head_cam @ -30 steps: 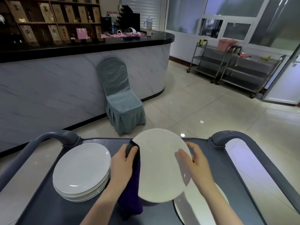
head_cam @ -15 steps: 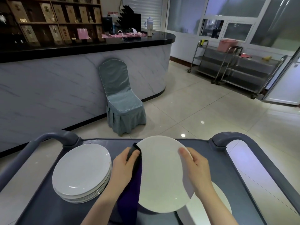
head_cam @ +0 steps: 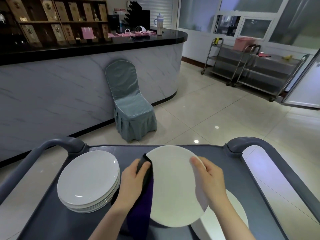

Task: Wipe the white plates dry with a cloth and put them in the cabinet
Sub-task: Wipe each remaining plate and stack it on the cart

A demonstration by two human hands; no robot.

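Head view: the plate point(head_cam: 174, 187) sits a bit lower than a second ago, held tilted above the surface point(head_cam: 242, 170), roughly mid-cart. The left hand point(head_cam: 135, 179) has barely budged. Its grip is closed round the cloth point(head_cam: 144, 201), pressed to the plate's 9 o'clock rim with the rest hanging down. The right hand point(head_cam: 213, 181) did change: it was spread over the face before, now its grip clamps the 3 o'clock rim, thumb on the front. The stack point(head_cam: 88, 179) at 9 o'clock hasn't moved, and a spare plate point(head_cam: 207, 229) peeks out at 5 o'clock.
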